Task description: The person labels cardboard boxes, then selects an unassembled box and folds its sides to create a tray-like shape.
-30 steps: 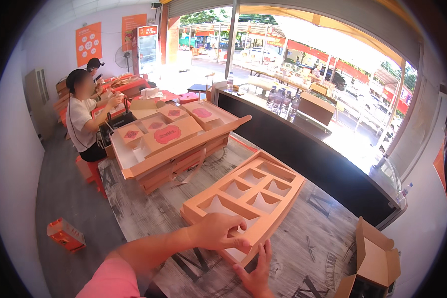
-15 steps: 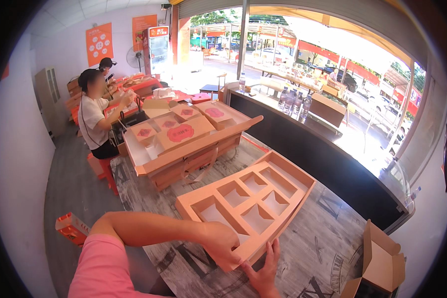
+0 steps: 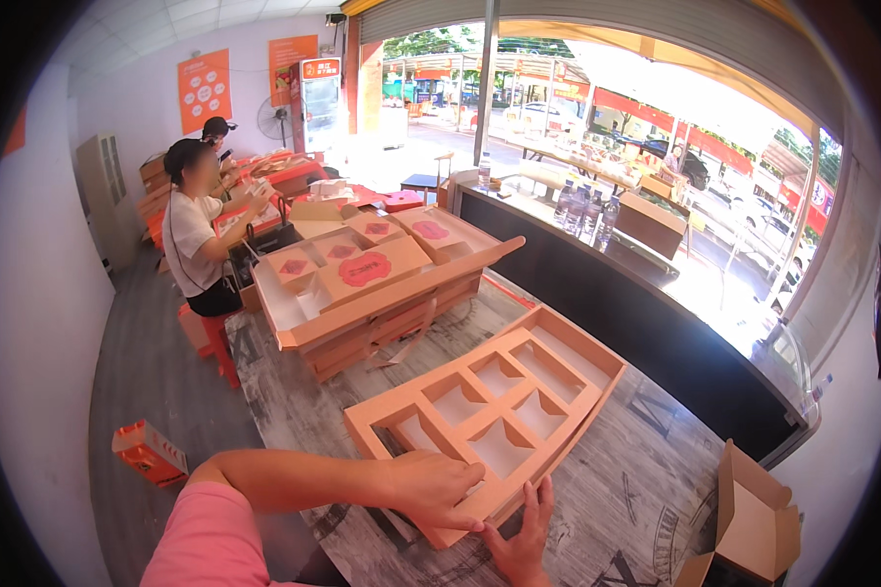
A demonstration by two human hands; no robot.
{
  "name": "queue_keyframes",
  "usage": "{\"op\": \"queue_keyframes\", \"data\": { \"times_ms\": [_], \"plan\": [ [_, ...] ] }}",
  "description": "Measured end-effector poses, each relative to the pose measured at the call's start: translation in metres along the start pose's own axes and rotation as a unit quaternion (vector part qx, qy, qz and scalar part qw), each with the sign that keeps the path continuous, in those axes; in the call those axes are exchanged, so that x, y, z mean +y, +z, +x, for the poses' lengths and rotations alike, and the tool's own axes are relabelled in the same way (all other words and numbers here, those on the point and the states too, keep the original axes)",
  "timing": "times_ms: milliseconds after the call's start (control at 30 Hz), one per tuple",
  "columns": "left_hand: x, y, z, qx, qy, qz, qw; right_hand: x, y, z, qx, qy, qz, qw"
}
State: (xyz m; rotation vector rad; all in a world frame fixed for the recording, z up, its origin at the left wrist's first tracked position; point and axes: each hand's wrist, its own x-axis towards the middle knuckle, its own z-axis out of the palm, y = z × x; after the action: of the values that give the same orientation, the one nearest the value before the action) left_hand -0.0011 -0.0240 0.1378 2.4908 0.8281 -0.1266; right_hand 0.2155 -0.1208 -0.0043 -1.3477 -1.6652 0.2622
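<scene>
A shallow cardboard gift box [image 3: 612,367] lies slantwise on the table before me, fitted with a cardboard insert [image 3: 440,430] that has several cut-out compartments with folded flaps. My left hand [image 3: 431,489] reaches across to its near end. Its fingers curl down into the near compartment while the thumb rests on the rim, so the fingertips are hidden. Against the outer side at the near right corner lies my right hand [image 3: 524,538], fingers stretched and apart, with the thumb close to the left thumb.
Stacked open gift boxes [image 3: 382,293] holding smaller boxes stand farther back on the grey wood-patterned table [image 3: 646,470]. An open carton [image 3: 754,519] is at the right. A dark counter [image 3: 617,313] with water bottles [image 3: 587,210] runs alongside. Another person [image 3: 196,230] sits at the left.
My left hand has shifted slightly up and left along the near compartment, its fingers less deep in it. The right hand stays at the corner. The whole view has shifted slightly.
</scene>
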Motion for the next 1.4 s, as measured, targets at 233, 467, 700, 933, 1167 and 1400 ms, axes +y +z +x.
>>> {"op": "queue_keyframes", "data": {
  "times_ms": [233,467,700,933,1167,1400],
  "plan": [
    [0.022,0.022,0.031,0.080,-0.028,0.004,0.996,0.001,-0.003,-0.002,0.006,-0.007,-0.002,1.000],
    [0.026,-0.001,0.008,0.111,-0.046,0.010,0.993,0.003,0.003,-0.004,0.005,-0.005,0.008,1.000],
    [0.044,-0.051,-0.046,0.295,0.041,0.030,0.954,0.004,0.002,-0.005,-0.009,-0.004,-0.006,1.000],
    [0.018,-0.110,-0.055,0.400,0.036,0.159,0.902,0.002,-0.001,-0.005,-0.019,0.008,-0.019,1.000],
    [-0.087,-0.171,-0.060,0.454,-0.055,0.259,0.851,0.001,-0.001,-0.002,-0.014,0.012,0.010,1.000],
    [-0.173,-0.194,-0.071,0.422,-0.106,0.238,0.868,0.001,0.000,-0.002,-0.017,0.015,0.011,1.000]
  ]
}}
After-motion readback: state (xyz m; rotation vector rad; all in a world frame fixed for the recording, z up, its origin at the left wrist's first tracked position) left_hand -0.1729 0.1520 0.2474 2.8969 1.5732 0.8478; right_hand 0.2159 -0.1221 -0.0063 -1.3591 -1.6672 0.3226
